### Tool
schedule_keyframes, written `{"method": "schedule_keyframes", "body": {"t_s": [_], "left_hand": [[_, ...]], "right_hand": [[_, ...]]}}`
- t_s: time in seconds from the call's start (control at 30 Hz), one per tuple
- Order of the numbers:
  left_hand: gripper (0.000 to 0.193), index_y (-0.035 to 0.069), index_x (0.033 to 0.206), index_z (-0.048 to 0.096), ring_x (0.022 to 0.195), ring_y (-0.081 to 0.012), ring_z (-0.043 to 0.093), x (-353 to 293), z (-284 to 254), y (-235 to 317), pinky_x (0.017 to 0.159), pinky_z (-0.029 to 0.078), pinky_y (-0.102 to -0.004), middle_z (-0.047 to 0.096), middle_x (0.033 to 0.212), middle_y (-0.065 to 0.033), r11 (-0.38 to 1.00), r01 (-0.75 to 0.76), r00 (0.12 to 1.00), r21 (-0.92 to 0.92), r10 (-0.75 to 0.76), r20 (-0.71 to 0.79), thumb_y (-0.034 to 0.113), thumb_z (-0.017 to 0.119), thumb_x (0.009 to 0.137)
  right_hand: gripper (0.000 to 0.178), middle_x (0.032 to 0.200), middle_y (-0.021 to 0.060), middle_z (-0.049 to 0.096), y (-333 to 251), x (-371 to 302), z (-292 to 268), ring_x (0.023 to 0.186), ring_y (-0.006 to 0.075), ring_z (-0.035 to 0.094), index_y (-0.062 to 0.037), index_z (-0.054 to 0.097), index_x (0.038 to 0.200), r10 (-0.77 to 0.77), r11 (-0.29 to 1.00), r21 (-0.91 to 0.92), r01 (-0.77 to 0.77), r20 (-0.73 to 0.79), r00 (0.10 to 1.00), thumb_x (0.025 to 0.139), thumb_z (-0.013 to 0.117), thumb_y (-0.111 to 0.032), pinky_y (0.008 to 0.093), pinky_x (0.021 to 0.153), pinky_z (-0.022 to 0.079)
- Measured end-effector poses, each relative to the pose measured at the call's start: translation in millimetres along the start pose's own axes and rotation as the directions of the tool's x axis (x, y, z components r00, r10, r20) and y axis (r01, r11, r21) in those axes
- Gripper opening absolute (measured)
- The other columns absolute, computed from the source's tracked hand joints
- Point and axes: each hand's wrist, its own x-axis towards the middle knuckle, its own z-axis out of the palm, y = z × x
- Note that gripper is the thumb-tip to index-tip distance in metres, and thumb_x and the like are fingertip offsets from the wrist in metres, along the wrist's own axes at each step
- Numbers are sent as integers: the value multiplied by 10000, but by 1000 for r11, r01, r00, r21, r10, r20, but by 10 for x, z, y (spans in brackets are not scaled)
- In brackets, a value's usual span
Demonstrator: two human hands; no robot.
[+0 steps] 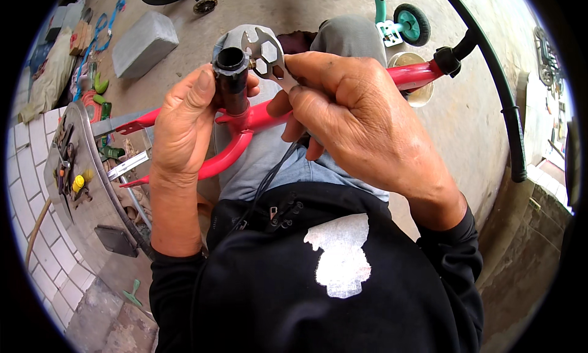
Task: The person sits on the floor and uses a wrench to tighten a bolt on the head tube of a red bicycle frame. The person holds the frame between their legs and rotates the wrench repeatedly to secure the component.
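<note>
My left hand [184, 123] is closed round the black seat tube [233, 84] of a red bike frame [229, 154], thumb near the tube's open upper end. Pinched between thumb and fingers of my right hand [367, 114] is a flat silver multi-hole wrench [286, 81]. The wrench's head lies beside the collar at the top of the tube, next to a small brass-coloured bolt end [251, 64]. Whether the wrench sits on that bolt I cannot tell. The frame rests across my lap, its forked rear end pointing left and its front end right.
Black handlebars [499, 77] curve along the right. A round metal table [92, 187] with tools stands at the left. A grey block [146, 45] lies on the floor ahead. A teal wheel [411, 24] is at the far right, and a round tin [422, 94] sits beneath the frame.
</note>
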Motion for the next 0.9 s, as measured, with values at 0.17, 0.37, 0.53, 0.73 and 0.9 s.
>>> {"method": "schedule_keyframes", "body": {"t_s": [0.17,0.37,0.53,0.73,0.9], "left_hand": [[495,-27,1198,652,1048,-218,657,12,-13,1,981,471,-367,719,1096,-145,1000,-5,1000,-3,6,12,432,605,1019],[489,-26,1204,638,1045,-222,673,5,-11,8,974,488,-359,720,1099,-150,1000,-6,1000,-14,6,4,424,615,1015],[479,-23,1195,636,1040,-216,681,-19,1,5,956,502,-339,722,1097,-148,999,-20,1000,-29,20,-8,422,610,1020],[469,-18,1189,639,1038,-209,684,-19,-14,-14,956,503,-341,725,1090,-141,999,-24,1000,-25,24,-3,420,600,1028],[561,-44,1246,588,1053,-250,664,-6,-36,-16,968,496,-382,699,1120,-172,999,-4,1000,36,4,2,468,586,1018]], "right_hand": [[266,913,141,729,-44,43,-20,709,132,699,96,644,1130,-40,999,-31,41,25,999,994,496,-78,261,561,573],[294,938,176,743,-204,107,-141,729,168,732,123,650,1108,-11,984,-174,28,98,995,937,500,-63,276,562,592],[342,939,187,746,-332,198,-208,733,184,742,134,646,1162,71,984,-175,-34,213,975,917,501,-54,280,573,608],[343,938,164,740,-304,181,-199,701,157,718,126,641,1184,100,985,-155,-70,195,976,926,489,-41,276,553,594],[349,856,113,719,-96,171,-61,627,109,659,101,635,1222,-17,985,-169,21,28,999,952,471,-49,249,499,539]]}}
